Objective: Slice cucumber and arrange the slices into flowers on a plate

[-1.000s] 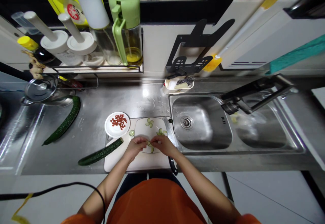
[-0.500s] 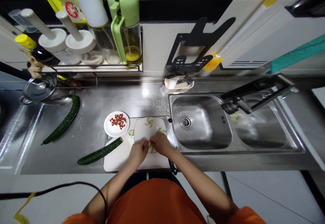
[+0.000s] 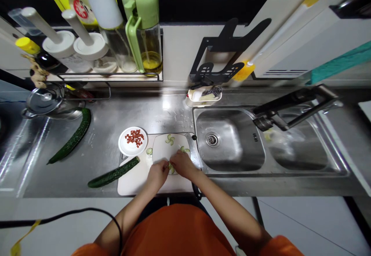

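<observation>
A white squarish plate [image 3: 162,147] lies on the pale cutting board [image 3: 131,180] in front of me. Fanned cucumber slices [image 3: 169,139] sit near its far edge, with more cucumber slices at its right side. At the near edge, my left hand [image 3: 158,174] and my right hand [image 3: 183,164] meet with fingertips pinched over another small cluster of slices. The slice between the fingers is mostly hidden. One loose slice [image 3: 149,151] lies left of the plate. A cut cucumber [image 3: 114,174] rests partly on the board, and a knife [image 3: 197,189] lies along its right side.
A round white plate of chopped red pieces [image 3: 133,142] stands behind the board. A whole cucumber [image 3: 72,142] lies at left, near a lidded pot [image 3: 45,99]. The double sink [image 3: 232,140] with a black faucet [image 3: 286,107] is at right. A rack of condiments stands behind.
Both hands stay over the near edge of the plate, with only slight finger movement. The view shifts a little; the objects otherwise keep their places.
</observation>
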The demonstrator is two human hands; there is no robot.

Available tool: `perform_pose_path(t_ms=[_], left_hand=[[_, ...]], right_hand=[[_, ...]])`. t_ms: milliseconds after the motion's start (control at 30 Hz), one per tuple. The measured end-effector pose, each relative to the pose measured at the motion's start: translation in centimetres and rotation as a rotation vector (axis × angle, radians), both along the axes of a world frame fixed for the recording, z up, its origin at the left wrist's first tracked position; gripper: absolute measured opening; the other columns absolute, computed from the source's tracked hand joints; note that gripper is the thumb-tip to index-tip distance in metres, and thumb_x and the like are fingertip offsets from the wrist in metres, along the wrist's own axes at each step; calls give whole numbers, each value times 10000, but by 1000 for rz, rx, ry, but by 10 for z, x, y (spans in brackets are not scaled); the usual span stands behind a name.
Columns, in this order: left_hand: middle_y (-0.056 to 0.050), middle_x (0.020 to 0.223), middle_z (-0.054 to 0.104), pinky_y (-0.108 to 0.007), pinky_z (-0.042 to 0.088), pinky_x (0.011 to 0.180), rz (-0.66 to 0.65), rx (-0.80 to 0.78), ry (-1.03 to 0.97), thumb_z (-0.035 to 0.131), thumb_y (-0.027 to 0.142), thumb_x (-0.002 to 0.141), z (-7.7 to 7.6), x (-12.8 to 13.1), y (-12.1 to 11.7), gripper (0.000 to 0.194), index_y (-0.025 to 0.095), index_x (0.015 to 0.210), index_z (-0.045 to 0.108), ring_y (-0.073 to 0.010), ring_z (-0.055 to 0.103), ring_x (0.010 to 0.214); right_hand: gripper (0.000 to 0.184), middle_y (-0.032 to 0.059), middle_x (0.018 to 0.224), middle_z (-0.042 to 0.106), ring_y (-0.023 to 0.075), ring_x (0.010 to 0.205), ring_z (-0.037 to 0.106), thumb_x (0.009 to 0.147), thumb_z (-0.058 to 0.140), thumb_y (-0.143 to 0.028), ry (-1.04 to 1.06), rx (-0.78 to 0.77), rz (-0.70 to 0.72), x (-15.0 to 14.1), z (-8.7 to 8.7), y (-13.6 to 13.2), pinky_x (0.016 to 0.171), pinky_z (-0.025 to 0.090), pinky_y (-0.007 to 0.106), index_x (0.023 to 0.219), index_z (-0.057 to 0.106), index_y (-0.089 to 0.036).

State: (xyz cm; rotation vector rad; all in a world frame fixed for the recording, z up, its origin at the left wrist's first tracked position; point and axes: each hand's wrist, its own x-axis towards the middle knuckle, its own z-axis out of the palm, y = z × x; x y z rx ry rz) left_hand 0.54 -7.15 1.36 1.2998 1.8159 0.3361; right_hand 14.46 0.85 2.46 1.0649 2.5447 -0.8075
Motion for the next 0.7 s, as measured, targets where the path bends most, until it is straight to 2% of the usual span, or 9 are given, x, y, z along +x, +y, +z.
perform_pose_path(t_ms=[167, 500, 700], left_hand=[[12, 685, 601, -201, 335, 605, -34, 24, 33, 509, 208, 821, 0, 3, -1, 112, 204, 839, 620, -101, 515, 610], [-21, 792, 627, -228, 369, 702, -95, 1, 119, 490, 182, 824, 2, 4, -1, 121, 211, 854, 604, -138, 571, 768], [-21, 821, 616, -236, 365, 688, -113, -13, 186, 487, 223, 846, 6, 5, -2, 111, 220, 882, 592, -143, 570, 774]], right_hand=[[212, 87, 917, 681, 242, 1006, 499, 889, 464, -181, 20, 34, 13, 2, -5, -3, 768, 338, 325, 862, 674, -180], [198, 85, 896, 657, 239, 993, 478, 882, 471, -148, 65, 76, 10, 6, -11, -9, 768, 336, 333, 864, 667, -167], [181, 81, 902, 633, 224, 994, 462, 885, 481, -157, 95, 120, -8, 8, -16, -13, 778, 337, 322, 857, 659, -169]])
